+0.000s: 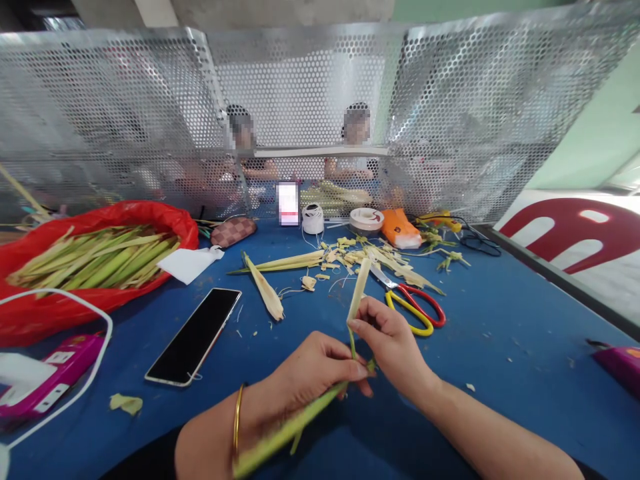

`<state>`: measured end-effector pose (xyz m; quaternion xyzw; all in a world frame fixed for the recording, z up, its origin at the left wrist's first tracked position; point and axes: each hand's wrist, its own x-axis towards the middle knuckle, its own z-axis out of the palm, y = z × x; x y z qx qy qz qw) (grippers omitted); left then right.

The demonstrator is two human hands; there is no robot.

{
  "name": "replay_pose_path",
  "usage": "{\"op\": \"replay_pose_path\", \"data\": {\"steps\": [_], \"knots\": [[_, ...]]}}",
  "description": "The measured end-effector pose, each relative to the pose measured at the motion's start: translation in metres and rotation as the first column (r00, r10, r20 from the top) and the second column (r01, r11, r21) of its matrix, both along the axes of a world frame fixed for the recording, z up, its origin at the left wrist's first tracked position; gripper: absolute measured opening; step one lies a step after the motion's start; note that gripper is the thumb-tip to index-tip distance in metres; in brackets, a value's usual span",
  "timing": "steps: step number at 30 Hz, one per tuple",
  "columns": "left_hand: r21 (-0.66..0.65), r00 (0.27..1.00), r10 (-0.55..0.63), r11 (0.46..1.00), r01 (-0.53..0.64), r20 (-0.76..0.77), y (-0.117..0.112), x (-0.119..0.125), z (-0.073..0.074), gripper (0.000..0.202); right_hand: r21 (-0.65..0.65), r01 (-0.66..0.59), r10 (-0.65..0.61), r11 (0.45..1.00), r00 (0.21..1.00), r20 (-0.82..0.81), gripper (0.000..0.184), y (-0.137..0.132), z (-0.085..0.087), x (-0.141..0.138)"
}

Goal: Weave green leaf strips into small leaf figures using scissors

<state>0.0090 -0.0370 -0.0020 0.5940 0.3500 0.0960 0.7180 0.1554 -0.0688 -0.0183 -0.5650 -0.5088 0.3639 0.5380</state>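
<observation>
Near the table's front middle, my left hand (320, 367), with a gold bangle on the wrist, pinches a long green leaf strip (300, 420). That strip slants down to the lower left beneath the forearm. My right hand (393, 337) is closed on a pale folded leaf strip (359, 287), which stands up from the fingers and runs down into the left hand's pinch. Whether both parts are one leaf, I cannot tell. A small green knot-like bit (371, 365) shows between the hands. Just beyond my right hand lie scissors (423, 308) with red and yellow handles.
A red plastic bag (175, 217) of green leaves stands at the left, beside a black-screened phone (195, 337) and a purple power strip (75, 373). Leaf scraps, a white thread spool (313, 220) and a tape roll (367, 220) lie farther back. Two people sit behind the perforated metal screen (310, 87).
</observation>
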Motion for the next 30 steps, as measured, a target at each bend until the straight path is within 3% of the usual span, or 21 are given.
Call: {"op": "replay_pose_path", "data": {"steps": [4,7,9,11,13,14,16,19,21,24,30], "knots": [[0.003,0.999,0.031,1.0,-0.031,-0.021,-0.002,0.002,0.0,0.023,0.124,0.01,-0.031,0.992,0.985,0.168,0.018,0.001,0.0,0.001],[-0.045,0.985,0.169,0.985,-0.168,0.03,-0.002,0.003,-0.001,0.034,0.305,0.036,-0.147,0.952,0.926,0.348,0.01,0.001,0.008,0.011],[-0.095,0.958,0.264,0.962,-0.254,0.108,0.001,0.003,-0.003,0.042,0.349,0.119,-0.255,0.929,0.891,0.376,0.016,0.001,0.014,0.019],[-0.131,0.932,0.332,0.94,-0.315,0.145,0.006,0.003,-0.004,0.047,0.214,0.146,-0.217,0.966,0.907,0.361,0.033,0.001,0.018,0.025],[-0.136,0.922,0.358,0.931,-0.34,0.148,0.01,0.001,-0.004,0.046,-0.056,0.027,-0.012,0.998,0.969,0.247,0.047,0.001,0.018,0.026],[-0.124,0.923,0.352,0.934,-0.335,0.155,0.011,0.001,-0.003,0.043,-0.176,-0.071,0.096,0.982,0.985,0.14,0.049,0.002,0.017,0.025],[-0.094,0.93,0.321,0.946,-0.309,0.176,0.011,0.001,-0.002,0.038,-0.276,-0.217,0.197,0.936,0.975,-0.099,0.045,0.003,0.013,0.02],[-0.064,0.943,0.267,0.964,-0.26,0.198,0.008,0.002,0.0,0.034,-0.268,-0.255,0.146,0.929,0.918,-0.367,0.036,0.003,0.007,0.013],[-0.057,0.952,0.235,0.972,-0.228,0.198,0.006,0.003,0.0,0.035,-0.252,-0.257,0.117,0.933,0.878,-0.464,0.035,0.003,0.006,0.01],[-0.068,0.958,0.222,0.975,-0.213,0.181,0.006,0.003,-0.003,0.037,-0.201,-0.213,0.109,0.956,0.896,-0.431,0.032,0.003,0.007,0.008],[-0.187,0.965,0.254,0.953,-0.239,0.059,0.009,0.002,-0.001,0.023,-0.118,-0.051,0.018,0.992,0.963,-0.268,0.028,0.002,0.004,0.0]]}}
